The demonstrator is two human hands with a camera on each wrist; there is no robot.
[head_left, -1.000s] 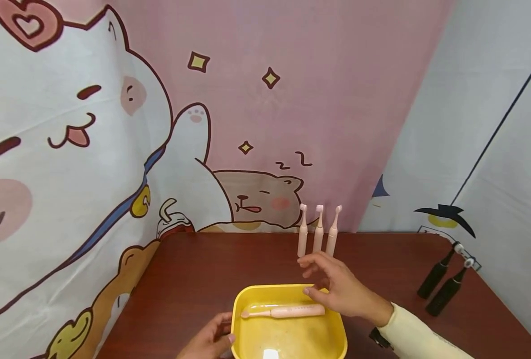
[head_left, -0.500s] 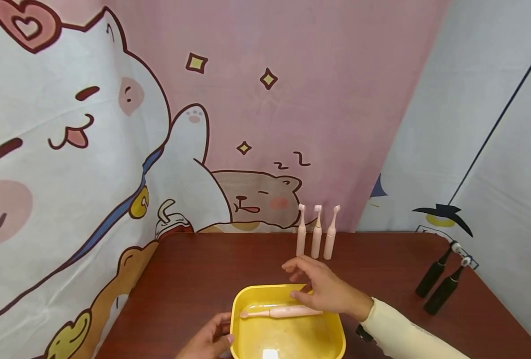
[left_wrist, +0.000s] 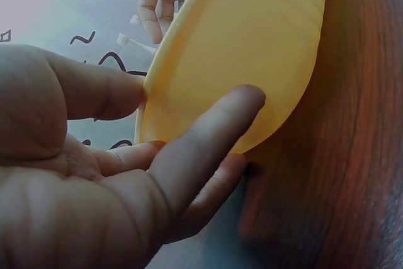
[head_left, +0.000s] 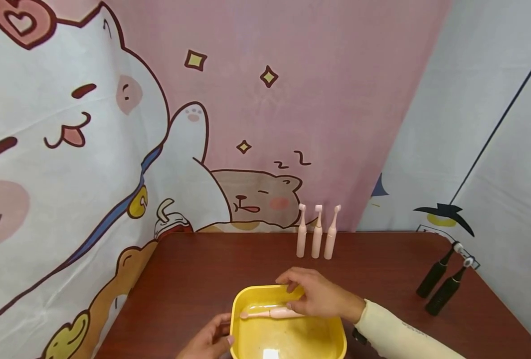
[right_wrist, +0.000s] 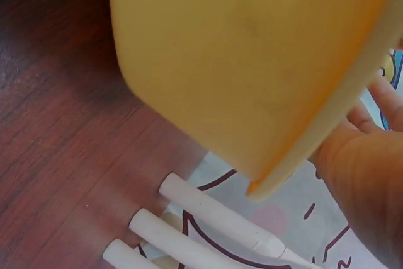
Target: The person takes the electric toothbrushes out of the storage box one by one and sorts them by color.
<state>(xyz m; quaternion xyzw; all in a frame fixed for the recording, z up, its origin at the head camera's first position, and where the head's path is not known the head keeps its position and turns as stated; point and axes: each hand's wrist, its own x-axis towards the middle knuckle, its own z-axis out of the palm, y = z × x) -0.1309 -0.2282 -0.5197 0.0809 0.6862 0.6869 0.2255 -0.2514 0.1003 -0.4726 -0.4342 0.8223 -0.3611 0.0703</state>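
A yellow plastic basin stands on the table with a pink electric toothbrush lying across its inside. At the basin's left side is my left hand; in the left wrist view its thumb touches the rim and a finger extends along the outer wall. My right hand is over the far right part of the basin, fingers loosely bent and thumb overlapping the toothbrush. It covers the toothbrush's handle end in the head view. In the right wrist view the basin's wall hides part of this hand.
Three pink electric toothbrushes stand upright behind the basin, near the table's back edge. Two black electric toothbrushes stand at the right side of the dark wooden table. A cartoon-printed cloth hangs behind.
My right hand has moved left and a little down, toward the toothbrush in the basin, covering more of its handle. The left hand, basin and upright toothbrushes stay in place.
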